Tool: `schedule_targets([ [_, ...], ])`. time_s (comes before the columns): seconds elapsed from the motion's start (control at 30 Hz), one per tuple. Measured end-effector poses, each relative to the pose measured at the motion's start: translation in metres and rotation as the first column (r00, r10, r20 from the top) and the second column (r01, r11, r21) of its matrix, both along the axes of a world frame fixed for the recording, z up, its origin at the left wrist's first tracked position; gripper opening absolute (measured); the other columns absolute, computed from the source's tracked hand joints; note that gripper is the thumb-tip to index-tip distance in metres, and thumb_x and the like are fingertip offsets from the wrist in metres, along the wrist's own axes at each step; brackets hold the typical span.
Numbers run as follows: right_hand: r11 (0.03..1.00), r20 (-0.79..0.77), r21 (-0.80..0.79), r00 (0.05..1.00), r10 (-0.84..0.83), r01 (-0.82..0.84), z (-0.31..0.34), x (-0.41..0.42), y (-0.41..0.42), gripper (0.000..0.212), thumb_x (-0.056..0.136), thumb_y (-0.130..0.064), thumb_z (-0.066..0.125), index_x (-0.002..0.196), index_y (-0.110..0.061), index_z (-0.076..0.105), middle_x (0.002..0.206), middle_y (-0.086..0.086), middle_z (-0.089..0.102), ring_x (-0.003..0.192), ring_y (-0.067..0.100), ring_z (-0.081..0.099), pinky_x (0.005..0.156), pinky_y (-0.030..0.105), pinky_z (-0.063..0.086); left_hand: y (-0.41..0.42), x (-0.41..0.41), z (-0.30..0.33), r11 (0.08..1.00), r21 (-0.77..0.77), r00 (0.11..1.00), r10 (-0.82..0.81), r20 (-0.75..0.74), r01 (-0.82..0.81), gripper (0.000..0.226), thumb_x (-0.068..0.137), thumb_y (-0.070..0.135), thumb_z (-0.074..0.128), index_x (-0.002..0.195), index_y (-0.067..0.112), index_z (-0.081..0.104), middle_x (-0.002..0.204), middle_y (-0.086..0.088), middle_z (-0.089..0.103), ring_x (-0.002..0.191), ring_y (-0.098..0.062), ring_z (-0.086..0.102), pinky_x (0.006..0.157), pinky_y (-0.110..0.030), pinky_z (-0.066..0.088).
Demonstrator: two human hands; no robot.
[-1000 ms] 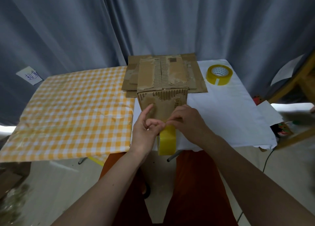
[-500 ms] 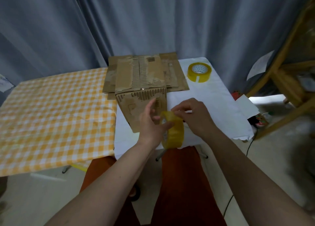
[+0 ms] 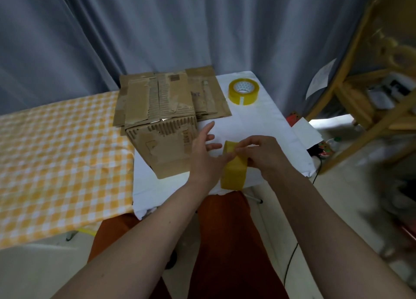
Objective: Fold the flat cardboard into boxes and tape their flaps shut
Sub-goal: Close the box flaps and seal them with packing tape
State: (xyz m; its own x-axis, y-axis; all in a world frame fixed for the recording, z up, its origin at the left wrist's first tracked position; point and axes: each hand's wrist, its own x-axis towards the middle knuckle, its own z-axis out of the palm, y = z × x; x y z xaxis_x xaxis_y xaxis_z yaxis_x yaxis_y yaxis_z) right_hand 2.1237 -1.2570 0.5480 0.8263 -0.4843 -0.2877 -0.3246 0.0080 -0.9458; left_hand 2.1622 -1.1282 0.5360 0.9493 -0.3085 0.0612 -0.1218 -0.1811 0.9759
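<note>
**Both hands working a tape roll beside the folded box**

The left hand [image 3: 206, 156] is reaching in from the left with its fingers spread and mostly straight; the lower fingers are lying against the yellow tape roll [image 3: 234, 168], supporting its side rather than wrapping it. The right hand [image 3: 262, 154] is curling over the roll from the right, thumb and fingertips pinching at its upper rim. Whether a tape end is being lifted there is too small to tell. The roll is standing on edge between the two hands, over the near edge of the white-covered table [image 3: 258, 123].

The folded cardboard box [image 3: 166, 145] is sitting just left of the hands, on the table, turned at an angle, its torn, corrugated top flaps lying closed; nothing of its inside is showing. Neither hand is touching it. Behind it a stack of flat cardboard [image 3: 202, 96] is lying against the grey curtain [image 3: 202, 28]. A second tape roll [image 3: 243, 91] is lying flat to the right of that stack. A yellow checked cloth [image 3: 56, 159] is covering the table on the left.
</note>
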Motion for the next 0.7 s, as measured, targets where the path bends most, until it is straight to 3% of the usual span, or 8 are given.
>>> schedule_targets([
  [0.07,0.994,0.015,-0.113,1.0,0.004,-0.003,-0.006,0.003,-0.005,0.019,0.076,-0.004,0.073,0.065,-0.019,0.068,0.071,-0.003,0.065,0.064,0.005,0.063,0.056,0.012,0.051,-0.002,-0.002,0.003,0.993,0.113,0.994,-0.054,0.091,0.044,0.075,0.076,0.006,0.078,0.14,0.021,0.042,0.126,-0.007,0.045,0.102,-0.014,0.054,0.069,-0.003,0.045],
  [0.13,0.968,0.041,-0.251,0.999,0.016,-0.005,-0.013,0.006,-0.008,0.021,0.077,-0.008,0.072,0.063,-0.022,0.067,0.071,-0.016,0.061,0.064,-0.003,0.058,0.053,0.002,0.041,0.004,-0.002,0.009,0.946,0.324,0.932,-0.103,0.346,-0.016,0.069,0.078,0.007,0.076,0.139,0.017,0.045,0.128,-0.008,0.047,0.113,-0.02,0.051,0.085,-0.012,0.042],
  [0.23,0.859,0.043,-0.512,0.997,0.059,-0.029,-0.025,0.014,-0.017,0.01,0.081,-0.009,0.069,0.074,-0.016,0.068,0.087,-0.013,0.053,0.073,-0.002,0.05,0.061,0.002,0.036,0.029,0.021,0.013,0.803,0.482,0.626,-0.181,0.759,-0.351,0.065,0.075,0.011,0.075,0.134,0.005,0.049,0.132,-0.016,0.05,0.125,-0.032,0.045,0.112,-0.042,0.031],
  [0.33,0.769,-0.002,-0.633,0.994,0.109,-0.085,-0.043,0.023,-0.032,0.012,0.085,-0.009,0.062,0.096,-0.006,0.065,0.11,0.005,0.048,0.096,0.017,0.051,0.079,0.024,0.04,0.058,0.049,0.013,0.569,0.596,0.639,-0.152,0.754,-0.567,0.077,0.082,0.032,0.066,0.145,0.005,0.031,0.151,-0.017,0.032,0.144,-0.032,0.022,0.12,-0.046,0.003],
  [0.4,0.825,0.005,-0.564,0.998,0.059,-0.046,-0.055,0.029,-0.039,0.012,0.084,-0.012,0.057,0.096,-0.013,0.058,0.097,0.007,0.049,0.089,0.024,0.051,0.07,0.032,0.038,0.073,0.056,0.009,0.471,0.678,0.729,-0.101,0.677,-0.565,0.083,0.085,0.041,0.062,0.147,0.002,0.023,0.154,-0.018,0.027,0.145,-0.032,0.016,0.12,-0.048,0.002],
  [0.5,0.827,-0.014,-0.56,0.998,0.056,-0.055,-0.079,0.038,-0.042,0.01,0.085,-0.011,0.051,0.094,-0.014,0.047,0.081,0.005,0.041,0.076,0.023,0.041,0.061,0.034,0.03,0.083,0.059,0.002,0.429,0.717,0.742,-0.143,0.655,-0.55,0.081,0.083,0.035,0.065,0.146,0.001,0.027,0.151,-0.018,0.033,0.142,-0.033,0.024,0.12,-0.048,0.004],
  [0.6,0.591,-0.297,-0.747,0.948,0.114,-0.305,-0.106,0.038,-0.046,0.017,0.093,-0.009,0.043,0.104,-0.005,0.056,0.103,0.011,0.048,0.094,0.026,0.048,0.074,0.031,0.033,0.087,0.062,0.002,0.447,0.697,0.719,-0.154,0.678,-0.561,0.077,0.079,0.026,0.068,0.144,0.001,0.034,0.149,-0.017,0.037,0.14,-0.032,0.031,0.12,-0.045,0.008],
  [0.7,0.362,-0.319,-0.855,0.927,0.196,-0.371,-0.121,0.03,-0.041,0.018,0.089,0.005,0.048,0.089,0.001,0.065,0.109,0.02,0.052,0.109,0.032,0.048,0.077,0.033,0.032,0.09,0.062,0.002,0.46,0.693,0.711,-0.169,0.682,-0.555,0.079,0.075,0.02,0.071,0.143,0.002,0.036,0.149,-0.016,0.038,0.14,-0.031,0.031,0.119,-0.042,0.012],
])
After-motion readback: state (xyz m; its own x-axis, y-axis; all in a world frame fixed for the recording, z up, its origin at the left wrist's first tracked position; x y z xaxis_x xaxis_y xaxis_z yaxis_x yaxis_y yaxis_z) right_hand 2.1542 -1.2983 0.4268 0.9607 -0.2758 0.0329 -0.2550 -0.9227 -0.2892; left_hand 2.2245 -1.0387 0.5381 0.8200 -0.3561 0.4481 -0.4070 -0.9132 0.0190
